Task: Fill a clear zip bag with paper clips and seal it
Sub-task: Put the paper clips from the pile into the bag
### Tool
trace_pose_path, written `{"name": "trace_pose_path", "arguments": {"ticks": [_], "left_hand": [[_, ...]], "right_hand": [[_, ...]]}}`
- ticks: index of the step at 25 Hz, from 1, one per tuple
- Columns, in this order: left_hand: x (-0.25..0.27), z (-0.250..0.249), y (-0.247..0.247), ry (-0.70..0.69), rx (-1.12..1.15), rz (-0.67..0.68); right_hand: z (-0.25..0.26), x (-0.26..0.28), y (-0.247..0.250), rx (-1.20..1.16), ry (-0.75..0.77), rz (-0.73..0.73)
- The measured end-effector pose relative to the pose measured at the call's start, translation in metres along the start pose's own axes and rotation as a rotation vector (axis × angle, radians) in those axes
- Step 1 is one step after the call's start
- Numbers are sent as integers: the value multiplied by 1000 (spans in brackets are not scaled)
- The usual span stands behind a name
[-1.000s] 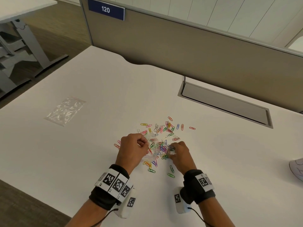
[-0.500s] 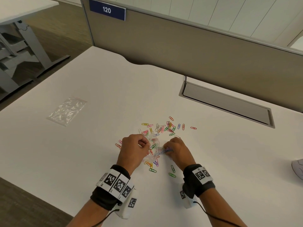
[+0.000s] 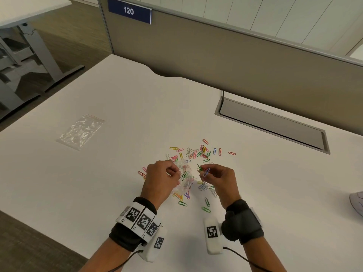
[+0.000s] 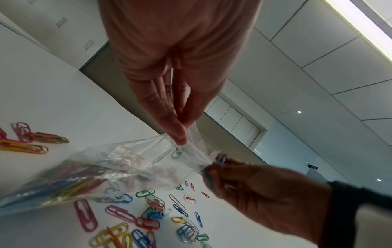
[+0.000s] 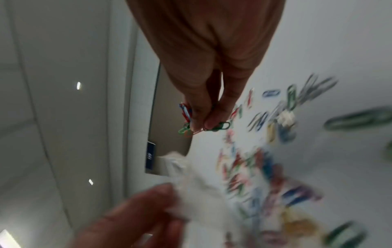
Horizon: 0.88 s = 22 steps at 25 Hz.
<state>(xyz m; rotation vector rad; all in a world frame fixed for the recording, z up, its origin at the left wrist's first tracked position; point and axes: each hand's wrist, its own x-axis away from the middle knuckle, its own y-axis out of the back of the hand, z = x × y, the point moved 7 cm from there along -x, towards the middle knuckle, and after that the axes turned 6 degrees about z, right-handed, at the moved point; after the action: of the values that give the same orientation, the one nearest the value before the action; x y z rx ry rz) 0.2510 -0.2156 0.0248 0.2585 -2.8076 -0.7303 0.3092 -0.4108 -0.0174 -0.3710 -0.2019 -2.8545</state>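
Note:
A clear zip bag (image 3: 184,178) hangs over the white table (image 3: 98,183), pinched at its rim by my left hand (image 3: 172,172). In the left wrist view the bag (image 4: 118,169) holds several coloured paper clips in its lower end, and my left hand (image 4: 180,134) pinches its upper edge. My right hand (image 3: 206,172) pinches a small bunch of paper clips (image 3: 204,170) just right of the bag's mouth. The right wrist view shows that bunch (image 5: 191,124) between thumb and fingers of my right hand (image 5: 201,122). Loose paper clips (image 3: 196,154) lie scattered on the table beyond and under both hands.
A second clear zip bag (image 3: 80,131) lies flat at the table's left. A grey cable tray lid (image 3: 271,126) is set into the table at the right, before a beige partition (image 3: 216,52) with a "120" sign. A pale object (image 3: 357,205) shows at the right edge.
My right hand has lifted off the pile with a bunch of clips and come up beside the bag's mouth. The left hand has kept its pinch on the bag.

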Motion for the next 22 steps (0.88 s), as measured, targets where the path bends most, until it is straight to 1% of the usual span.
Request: {"name": "trace_pose_path", "arguments": {"ticks": [1, 2, 3, 4, 8, 9, 11, 13, 16, 19, 22], "left_hand": [[0, 0, 0, 2, 1, 1], [-1, 0, -1, 3, 7, 1], [-1, 0, -1, 4, 11, 1], [-1, 0, -2, 8, 11, 2], [-1, -2, -2, 23, -4, 7], [0, -2, -2, 24, -5, 6], [0, -1, -3, 28, -3, 7], [0, 1, -5, 31, 0, 16], [1, -1, -8, 35, -8, 28], [0, -2, -9, 45, -3, 35], [0, -3, -8, 37, -3, 39]], "right_hand": [[8, 4, -7, -117, 1, 39], [16, 7, -14, -182, 8, 71], [23, 10, -20, -191, 15, 93], [28, 11, -26, -134, 21, 97], [43, 14, -41, 433, 48, 54], [45, 15, -45, 537, 53, 57], [47, 14, -50, 679, 49, 72], [48, 13, -53, 770, 42, 93], [53, 15, -52, 739, 37, 125], [55, 16, -48, 635, 26, 148], [46, 14, -44, 496, -34, 148]]}}
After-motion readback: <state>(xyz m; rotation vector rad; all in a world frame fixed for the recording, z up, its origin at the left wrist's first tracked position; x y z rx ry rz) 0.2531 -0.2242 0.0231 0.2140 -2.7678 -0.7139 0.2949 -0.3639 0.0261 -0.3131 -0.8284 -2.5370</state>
